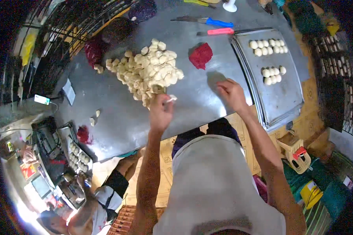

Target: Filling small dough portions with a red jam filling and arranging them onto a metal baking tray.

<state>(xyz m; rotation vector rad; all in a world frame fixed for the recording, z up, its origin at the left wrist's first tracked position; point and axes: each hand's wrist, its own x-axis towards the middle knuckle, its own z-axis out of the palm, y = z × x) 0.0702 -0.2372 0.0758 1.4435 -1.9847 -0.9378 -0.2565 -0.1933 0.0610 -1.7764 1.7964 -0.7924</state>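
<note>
A large heap of pale dough pieces [155, 64] lies on the grey metal table [117, 121]. At its near edge is my left hand [161, 112], closed, with a small piece of dough [171, 98] between thumb and fingers. My right hand [232, 94] hovers over the table to the right, fingers loosely bent and a little apart, with nothing visible in it. Beyond that hand sits a crumbly dark red lump [201, 55]. On the right, a metal baking tray [276, 94] carries rows of round dough balls [267, 47] and a smaller group [273, 75].
A blue-handled knife [219, 22] and a pink-handled knife [220, 31] lie at the far side. Dark red bags [93, 53] stand at the far left. Another person [92, 207] works at lower left beside a tray of dough balls [77, 156]. A plastic stool [298, 154] stands at right.
</note>
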